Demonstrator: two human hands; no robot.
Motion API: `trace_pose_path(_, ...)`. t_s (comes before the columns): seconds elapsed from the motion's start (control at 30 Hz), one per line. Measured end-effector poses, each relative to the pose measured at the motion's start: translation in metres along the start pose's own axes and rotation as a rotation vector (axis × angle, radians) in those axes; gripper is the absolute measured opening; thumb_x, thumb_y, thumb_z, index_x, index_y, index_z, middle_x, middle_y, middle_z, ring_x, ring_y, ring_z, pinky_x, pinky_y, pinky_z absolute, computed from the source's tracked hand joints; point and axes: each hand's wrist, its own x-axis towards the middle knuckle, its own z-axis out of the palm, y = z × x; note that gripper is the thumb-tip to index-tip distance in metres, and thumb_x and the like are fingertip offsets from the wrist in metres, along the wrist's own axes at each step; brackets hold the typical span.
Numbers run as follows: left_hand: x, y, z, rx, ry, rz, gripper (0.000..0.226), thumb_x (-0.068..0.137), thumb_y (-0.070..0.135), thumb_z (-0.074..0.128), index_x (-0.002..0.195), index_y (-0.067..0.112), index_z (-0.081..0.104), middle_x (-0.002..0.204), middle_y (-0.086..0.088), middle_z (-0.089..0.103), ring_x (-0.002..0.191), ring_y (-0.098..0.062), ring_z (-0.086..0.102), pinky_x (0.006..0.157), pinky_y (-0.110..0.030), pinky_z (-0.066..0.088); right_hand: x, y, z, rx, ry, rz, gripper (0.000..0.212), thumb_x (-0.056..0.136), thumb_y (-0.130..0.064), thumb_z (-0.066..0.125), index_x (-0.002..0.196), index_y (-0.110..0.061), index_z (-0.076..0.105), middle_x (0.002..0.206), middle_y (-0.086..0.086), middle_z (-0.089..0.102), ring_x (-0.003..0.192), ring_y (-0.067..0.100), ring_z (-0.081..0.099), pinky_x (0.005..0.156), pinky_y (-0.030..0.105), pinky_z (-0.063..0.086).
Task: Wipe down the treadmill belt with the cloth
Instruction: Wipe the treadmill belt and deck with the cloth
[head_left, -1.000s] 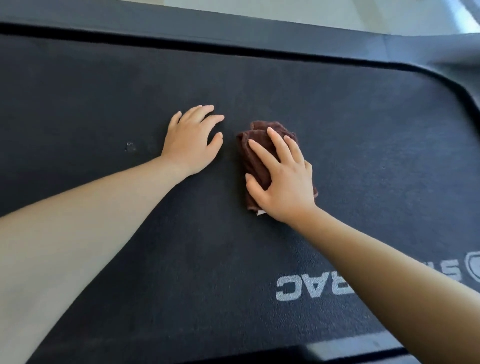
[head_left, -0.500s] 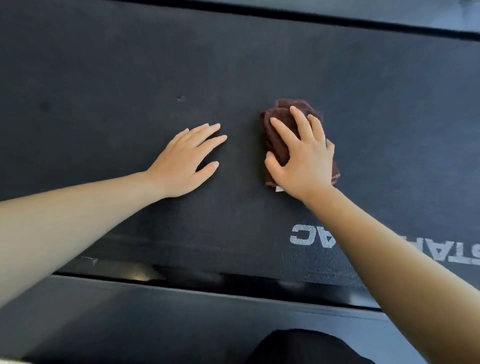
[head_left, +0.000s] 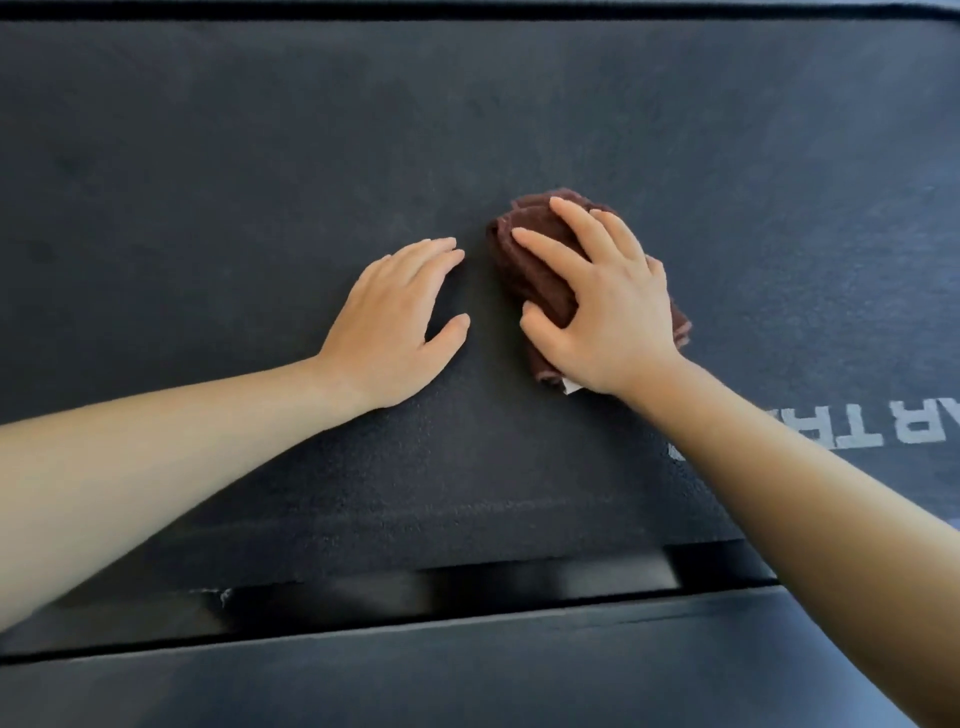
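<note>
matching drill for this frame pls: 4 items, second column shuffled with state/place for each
Column 1:
1. left hand
2. right hand
3. cloth
4. white lettering

Column 2:
A. bunched up and dark brown, lying on the treadmill belt
B. printed on the belt at the right edge of the view
C. flat on the bare belt, palm down, holding nothing
D. pressed down on top of the cloth, fingers spread

Pairs: 1-C, 2-D, 3-A, 4-B
</note>
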Motion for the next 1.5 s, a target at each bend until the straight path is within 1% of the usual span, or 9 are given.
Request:
trace_pose_path(0.23,-0.042,-0.017,-0.019,0.072,-0.129,0.094,0.064,0.090,0.047,0.033,0.144,0.013,0.031,0.155,-0.001,0.023,0.144,-0.019,0.017,0.115,-0.039,0.014,-0.071,-0.024,-0.014,0.030,-0.017,0.017,0.058,0.079,-0.045,0.052,0.135,-0.037,0.048,0.153,-0.005,0.030,0.141,0.025,0.022,0.101,0.052,0.031)
trace_pose_path(0.33,-0.067,-0.030,-0.027,0.053,-0.112,0.068,0.062,0.091,0.047,0.033,0.144,0.014,0.033,0.154,0.001,0.025,0.143,-0.016,0.018,0.116,-0.034,0.014,-0.099,-0.048,-0.008,0.057,0.009,-0.030,0.057,0.075,-0.045,0.052,0.131,-0.037,0.053,0.151,-0.005,0.034,0.140,0.026,0.026,0.098,0.048,0.031)
trace_pose_path(0.4,-0.078,-0.038,-0.032,0.028,-0.077,0.028,0.061,0.091,0.046,0.033,0.142,0.014,0.035,0.153,0.002,0.028,0.142,-0.015,0.020,0.113,-0.030,0.015,-0.094,-0.053,-0.008,0.073,-0.035,-0.114,0.056,0.074,-0.044,0.053,0.130,-0.037,0.055,0.150,-0.004,0.036,0.140,0.026,0.027,0.097,0.046,0.032)
trace_pose_path(0.57,-0.094,-0.055,-0.043,0.070,-0.137,0.062,0.066,0.089,0.053,0.028,0.144,0.017,0.032,0.154,0.004,0.025,0.143,-0.012,0.017,0.113,-0.031,0.015,-0.052,-0.043,-0.011,0.053,-0.167,-0.259,0.058,0.075,-0.041,0.057,0.133,-0.035,0.053,0.150,-0.003,0.036,0.139,0.026,0.028,0.096,0.046,0.036)
trace_pose_path(0.8,-0.101,-0.052,-0.044,0.074,-0.088,0.013,0.067,0.085,0.055,0.034,0.141,0.019,0.038,0.151,0.005,0.032,0.140,-0.014,0.025,0.113,-0.038,0.024,-0.091,-0.056,-0.001,0.061,-0.055,-0.201,0.060,0.075,-0.046,0.052,0.134,-0.041,0.047,0.153,-0.007,0.031,0.141,0.026,0.026,0.095,0.049,0.034)
trace_pose_path(0.9,-0.101,-0.052,-0.044,0.072,-0.071,0.012,0.066,0.085,0.055,0.035,0.140,0.020,0.039,0.150,0.006,0.032,0.139,-0.014,0.026,0.111,-0.034,0.023,-0.097,-0.062,-0.001,0.069,-0.065,-0.203,0.059,0.074,-0.047,0.051,0.133,-0.042,0.049,0.153,-0.007,0.032,0.140,0.025,0.026,0.094,0.046,0.033)
trace_pose_path(1.2,-0.096,-0.052,-0.046,0.046,-0.064,0.008,0.064,0.086,0.051,0.038,0.141,0.018,0.039,0.151,0.006,0.030,0.140,-0.012,0.024,0.111,-0.033,0.022,-0.047,-0.078,0.008,0.025,-0.081,-0.035,0.057,0.082,-0.047,0.053,0.138,-0.041,0.044,0.155,-0.007,0.024,0.142,0.024,0.017,0.104,0.052,0.028)
trace_pose_path(1.37,-0.071,-0.062,-0.048,0.015,-0.030,-0.048,0.060,0.088,0.046,0.039,0.142,0.018,0.038,0.152,0.005,0.029,0.141,-0.014,0.022,0.111,-0.035,0.020,-0.063,-0.071,0.011,0.032,-0.044,-0.140,0.058,0.078,-0.054,0.049,0.135,-0.039,0.048,0.152,-0.003,0.032,0.139,0.027,0.028,0.096,0.048,0.035)
trace_pose_path(1.5,-0.027,-0.074,-0.044,0.042,-0.042,-0.040,0.056,0.094,0.044,0.043,0.143,0.018,0.036,0.154,0.003,0.025,0.143,-0.016,0.017,0.114,-0.040,0.015,0.000,-0.045,0.010,0.034,-0.054,-0.116,0.056,0.082,-0.047,0.057,0.137,-0.039,0.047,0.153,-0.005,0.030,0.140,0.024,0.025,0.103,0.044,0.032)
